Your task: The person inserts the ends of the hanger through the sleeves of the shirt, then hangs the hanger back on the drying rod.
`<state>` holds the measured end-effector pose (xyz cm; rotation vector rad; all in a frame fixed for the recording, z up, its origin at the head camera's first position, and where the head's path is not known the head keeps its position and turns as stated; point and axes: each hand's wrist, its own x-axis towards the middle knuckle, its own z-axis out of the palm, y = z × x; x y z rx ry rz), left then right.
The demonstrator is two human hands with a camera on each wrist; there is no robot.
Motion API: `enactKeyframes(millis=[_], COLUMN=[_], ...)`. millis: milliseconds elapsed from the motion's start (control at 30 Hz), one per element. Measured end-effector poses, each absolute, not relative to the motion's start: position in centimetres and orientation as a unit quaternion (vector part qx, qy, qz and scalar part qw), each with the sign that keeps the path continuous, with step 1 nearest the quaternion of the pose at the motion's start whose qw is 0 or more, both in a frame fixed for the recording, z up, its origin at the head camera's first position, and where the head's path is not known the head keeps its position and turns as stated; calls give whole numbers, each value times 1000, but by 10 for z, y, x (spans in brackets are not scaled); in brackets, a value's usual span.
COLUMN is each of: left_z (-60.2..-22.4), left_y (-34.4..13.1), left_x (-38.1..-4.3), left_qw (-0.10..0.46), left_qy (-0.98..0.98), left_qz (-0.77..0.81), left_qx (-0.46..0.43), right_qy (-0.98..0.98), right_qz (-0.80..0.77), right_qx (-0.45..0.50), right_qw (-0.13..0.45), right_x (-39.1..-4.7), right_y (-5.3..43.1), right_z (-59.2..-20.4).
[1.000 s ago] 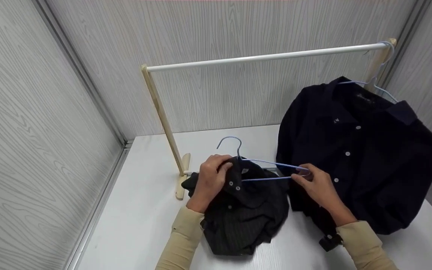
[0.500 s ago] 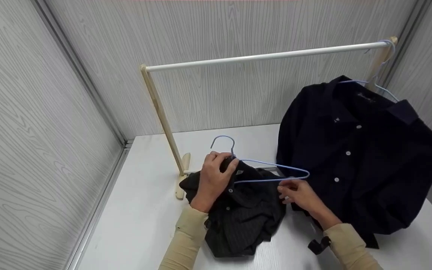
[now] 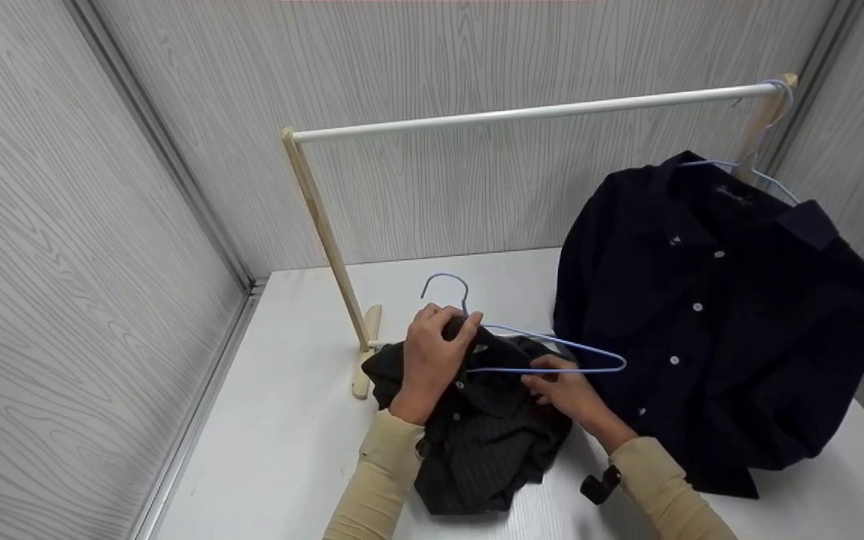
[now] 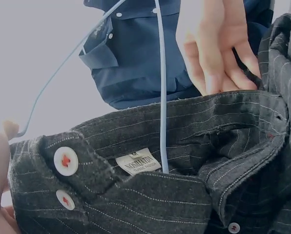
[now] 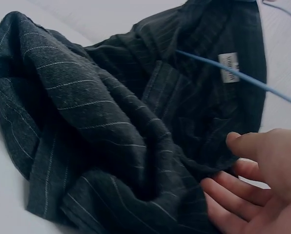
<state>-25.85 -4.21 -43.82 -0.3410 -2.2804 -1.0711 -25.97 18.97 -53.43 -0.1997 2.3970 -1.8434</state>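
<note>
A dark pinstriped shirt [image 3: 477, 457] lies crumpled on the table, its collar raised and its label [image 4: 138, 162] showing inside. My left hand [image 3: 436, 360] grips the collar together with the neck of a blue wire hanger [image 3: 589, 370], just below the hook. One arm of the hanger sticks out to the right above the shirt; its other arm is hidden in the cloth. At the right edge of the neck opening, my right hand [image 3: 567, 390] pinches the cloth, thumb on the inside and fingers [image 5: 233, 195] outside.
Behind stands a clothes rack with a white rail [image 3: 522, 115] and wooden posts [image 3: 323, 225]. A navy shirt [image 3: 769, 337] hangs from its right end on another hanger [image 3: 775, 189]. Wood-grained walls surround the white table [image 3: 267, 450].
My right hand has let go of the hanger's right end and moved left to the shirt's neck opening. My left hand has shifted slightly, still gripping the collar, and the hanger's hook has moved left.
</note>
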Motion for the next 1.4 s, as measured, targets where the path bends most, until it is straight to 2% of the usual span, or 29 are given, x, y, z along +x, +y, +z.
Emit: enactKeyframes(millis=[200,333,633,967,1400], left_z=[-440,-440,-440,-440,-446], left_y=[-45,-50,-55,-58,-55], left_x=[-258,-259,-261,-261,-257], left_qw=[305,314,341,389,394], left_qy=[-845,-838,-839,-862,-878], left_qz=[-413,-414,-379,-266,-209], left_qx=[-151,-167,-191,-187,-172], right_qy=[810,767,629,645,683], right_qz=[-582,-640,-772,-761,-727], right_qx=[-49,-15,-12,-37,-55], right_qw=[47,41,88,67,35], right_x=[-262,-262,-259,-260,-259], right_y=[187,191,212,227,248], right_z=[-538,-531,-500,-476,-466])
